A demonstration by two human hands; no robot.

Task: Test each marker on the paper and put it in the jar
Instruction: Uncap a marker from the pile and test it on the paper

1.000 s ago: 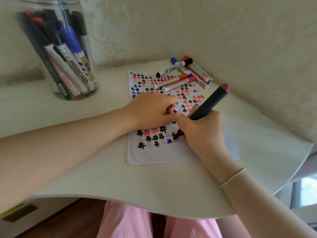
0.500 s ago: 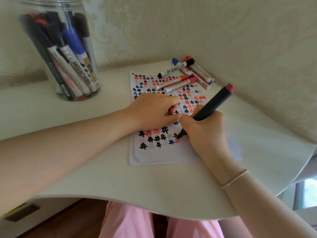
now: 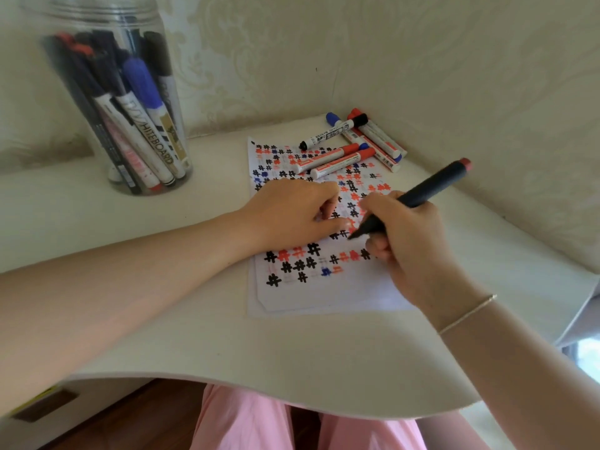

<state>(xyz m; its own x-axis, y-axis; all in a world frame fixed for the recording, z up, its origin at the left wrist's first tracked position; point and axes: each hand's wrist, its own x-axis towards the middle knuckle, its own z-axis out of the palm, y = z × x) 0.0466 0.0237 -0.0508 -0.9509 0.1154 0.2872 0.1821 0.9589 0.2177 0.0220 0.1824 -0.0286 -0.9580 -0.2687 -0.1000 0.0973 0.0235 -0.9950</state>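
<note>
On the white table [image 3: 194,336], the paper [image 3: 324,293] is pinned by the curled left hand [image 3: 292,216]; a dark marker [image 3: 418,196] is gripped by the right hand [image 3: 412,241].

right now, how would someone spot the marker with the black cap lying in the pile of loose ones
Follow the paper to its far end, where loose markers lie bunched near the wall. The black-capped marker has a white barrel and lies on top, slanted across the others. Its neighbours have red or blue caps; it alone has black at both ends.
</note>
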